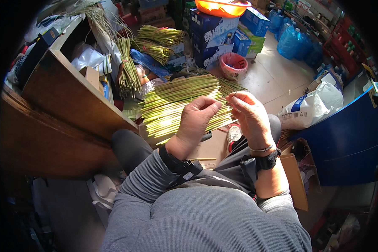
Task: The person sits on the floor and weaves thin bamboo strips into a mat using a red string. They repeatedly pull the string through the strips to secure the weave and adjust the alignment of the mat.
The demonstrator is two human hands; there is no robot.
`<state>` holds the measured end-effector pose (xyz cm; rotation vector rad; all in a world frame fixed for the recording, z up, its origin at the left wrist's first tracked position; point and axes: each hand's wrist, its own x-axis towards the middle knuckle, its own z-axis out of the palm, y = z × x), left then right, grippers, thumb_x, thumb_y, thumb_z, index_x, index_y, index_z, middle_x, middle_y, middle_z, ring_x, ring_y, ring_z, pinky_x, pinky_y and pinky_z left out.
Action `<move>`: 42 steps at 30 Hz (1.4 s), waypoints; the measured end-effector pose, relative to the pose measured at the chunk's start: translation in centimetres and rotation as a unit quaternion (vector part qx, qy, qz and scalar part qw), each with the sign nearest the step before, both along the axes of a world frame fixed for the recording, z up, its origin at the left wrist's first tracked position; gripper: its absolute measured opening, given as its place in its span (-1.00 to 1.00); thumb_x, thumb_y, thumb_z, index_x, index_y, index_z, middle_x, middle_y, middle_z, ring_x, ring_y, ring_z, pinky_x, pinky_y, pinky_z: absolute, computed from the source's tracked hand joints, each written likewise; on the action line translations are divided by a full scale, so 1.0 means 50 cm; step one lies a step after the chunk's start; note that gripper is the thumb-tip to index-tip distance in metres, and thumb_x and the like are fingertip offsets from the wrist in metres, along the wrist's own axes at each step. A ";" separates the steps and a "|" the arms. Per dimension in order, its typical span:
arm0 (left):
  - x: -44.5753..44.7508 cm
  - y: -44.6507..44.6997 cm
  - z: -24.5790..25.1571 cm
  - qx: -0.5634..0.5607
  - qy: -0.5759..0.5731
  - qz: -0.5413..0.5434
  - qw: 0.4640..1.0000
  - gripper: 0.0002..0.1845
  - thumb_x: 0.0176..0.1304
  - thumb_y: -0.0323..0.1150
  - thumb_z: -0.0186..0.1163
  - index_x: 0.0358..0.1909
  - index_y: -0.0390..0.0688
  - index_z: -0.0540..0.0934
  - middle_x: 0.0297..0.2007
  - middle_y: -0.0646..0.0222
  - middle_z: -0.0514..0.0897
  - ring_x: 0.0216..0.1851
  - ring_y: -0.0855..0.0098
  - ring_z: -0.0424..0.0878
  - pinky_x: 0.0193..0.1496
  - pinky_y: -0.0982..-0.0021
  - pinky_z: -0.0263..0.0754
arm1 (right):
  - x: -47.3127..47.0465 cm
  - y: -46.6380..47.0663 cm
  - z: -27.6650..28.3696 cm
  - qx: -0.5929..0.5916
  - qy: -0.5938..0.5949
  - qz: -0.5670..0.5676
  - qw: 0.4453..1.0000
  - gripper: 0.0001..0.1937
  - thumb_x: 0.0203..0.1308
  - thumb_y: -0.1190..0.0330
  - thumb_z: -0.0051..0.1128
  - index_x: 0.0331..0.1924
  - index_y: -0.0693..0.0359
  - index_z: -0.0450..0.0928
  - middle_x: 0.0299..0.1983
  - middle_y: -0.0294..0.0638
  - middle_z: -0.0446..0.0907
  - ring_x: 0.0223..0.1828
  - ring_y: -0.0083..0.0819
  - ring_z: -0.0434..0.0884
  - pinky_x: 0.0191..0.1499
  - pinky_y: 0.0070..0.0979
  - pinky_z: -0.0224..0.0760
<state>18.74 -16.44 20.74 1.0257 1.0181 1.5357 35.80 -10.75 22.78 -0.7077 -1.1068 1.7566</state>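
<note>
Both of my hands are raised over a mat-like row of green plant stems (179, 100) laid side by side. The thumb and forefinger of my left hand (197, 118) are pinched together, and a thin strand (193, 97) curves out beside them. My right hand (252, 115), close by on the right, pinches a thin dark needle-like piece (235, 94) between its fingertips. The two hands' fingertips are a small gap apart. What lies within each pinch is too fine to make out fully.
Bundles of stems (127, 67) lie beside a wooden cabinet (72, 94) at left. Blue cartons (211, 34), an orange basin (222, 8) and a pink bin (233, 66) stand ahead. At right are blue water jugs (289, 42), a white plastic bag (312, 105) and a cardboard box (294, 179).
</note>
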 end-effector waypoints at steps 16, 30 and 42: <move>-0.135 0.080 -0.044 0.032 0.087 0.059 0.994 -0.79 0.45 -0.39 0.23 0.03 -0.24 0.64 -0.15 0.47 0.70 -0.14 0.63 0.60 -0.06 0.56 0.49 | -0.077 0.103 0.112 0.170 -0.093 0.056 0.979 -0.81 0.56 0.28 0.00 -0.03 0.22 0.49 -0.43 -0.31 0.53 -0.50 -0.61 0.54 -0.48 -0.63 0.42; -0.220 0.236 -0.337 0.079 0.674 0.170 0.715 -0.92 0.18 -0.36 0.22 -0.32 -0.02 0.68 -0.31 0.32 0.66 -0.15 0.21 0.60 -0.11 0.14 0.45 | -0.021 0.265 -0.015 0.048 0.285 0.263 0.921 -0.81 0.42 0.43 0.15 -0.15 0.25 0.32 -0.55 -0.35 0.33 -0.72 -0.67 0.37 -0.71 -0.72 0.26; -0.219 0.286 -0.377 0.043 0.682 0.167 0.710 -0.84 0.07 -0.35 0.39 -0.29 0.02 0.63 -0.34 0.47 0.60 -0.17 0.30 0.54 -0.05 0.22 0.31 | -0.020 0.313 -0.154 -0.021 0.308 0.191 0.932 -0.82 0.43 0.48 0.08 0.00 0.40 0.46 -0.67 -0.28 0.52 -0.83 -0.63 0.42 -0.77 -0.71 0.18</move>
